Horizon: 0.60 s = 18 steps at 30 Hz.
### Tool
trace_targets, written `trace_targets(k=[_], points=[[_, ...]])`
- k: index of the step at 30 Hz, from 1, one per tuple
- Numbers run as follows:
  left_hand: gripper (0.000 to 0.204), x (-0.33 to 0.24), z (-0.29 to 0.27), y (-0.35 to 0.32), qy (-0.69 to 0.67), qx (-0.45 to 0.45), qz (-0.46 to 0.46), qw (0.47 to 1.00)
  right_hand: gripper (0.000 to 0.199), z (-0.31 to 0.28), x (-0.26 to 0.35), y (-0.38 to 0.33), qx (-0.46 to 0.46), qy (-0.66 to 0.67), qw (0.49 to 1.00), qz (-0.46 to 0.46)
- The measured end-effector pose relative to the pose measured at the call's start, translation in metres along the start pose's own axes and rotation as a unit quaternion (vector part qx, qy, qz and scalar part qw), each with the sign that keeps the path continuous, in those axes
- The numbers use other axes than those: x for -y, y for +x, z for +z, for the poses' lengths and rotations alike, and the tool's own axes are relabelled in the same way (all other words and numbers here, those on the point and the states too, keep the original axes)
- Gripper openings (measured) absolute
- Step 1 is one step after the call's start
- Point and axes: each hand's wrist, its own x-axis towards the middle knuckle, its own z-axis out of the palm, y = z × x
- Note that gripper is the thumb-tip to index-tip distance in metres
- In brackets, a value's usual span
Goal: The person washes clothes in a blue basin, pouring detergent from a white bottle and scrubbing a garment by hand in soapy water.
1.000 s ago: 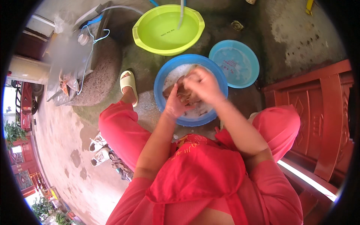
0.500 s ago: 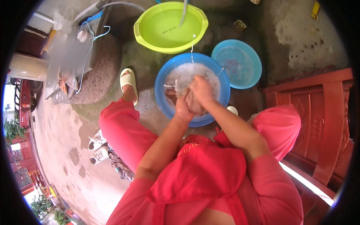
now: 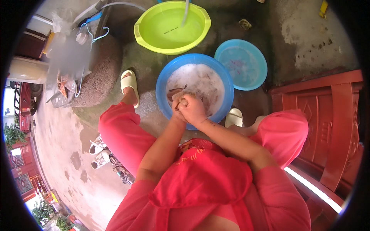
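A blue basin [image 3: 229, 86] of foamy, greyish soapy water [image 3: 210, 79] sits on the floor between my feet. Over its near side, my left hand [image 3: 179, 114] and my right hand [image 3: 194, 110] press together, both closed on a bunched, wet brown cloth [image 3: 185, 95]. The right hand covers part of the left, so the left fingers are partly hidden. Beside my hands, a darker brown piece of fabric [image 3: 174, 91] pokes out of the suds at the basin's left.
Beyond stands a lime-green basin [image 3: 169, 46] with a hose [image 3: 186, 13] running into it. A light-blue basin [image 3: 260, 73] of cloudy water touches the right side. Sneakers [image 3: 101, 159] lie left of my leg; a red wooden furniture piece [image 3: 327, 127] rises at right.
My right hand has come down and toward me, from above the cloth to against my left hand. Splashing drops over the basin have gone, and the view has shifted slightly.
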Motion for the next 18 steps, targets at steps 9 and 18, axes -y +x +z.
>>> trace_targets(k=[9,18], points=[[0.035,-0.005,0.049,-0.033,0.193,0.054,-0.028,0.979,0.059,-0.04,-0.113,0.036,0.272,0.56,0.704,0.342],[0.035,-0.026,0.033,-0.02,0.233,0.018,-0.035,0.972,0.043,-0.048,-0.072,0.025,0.21,0.543,0.747,0.32]])
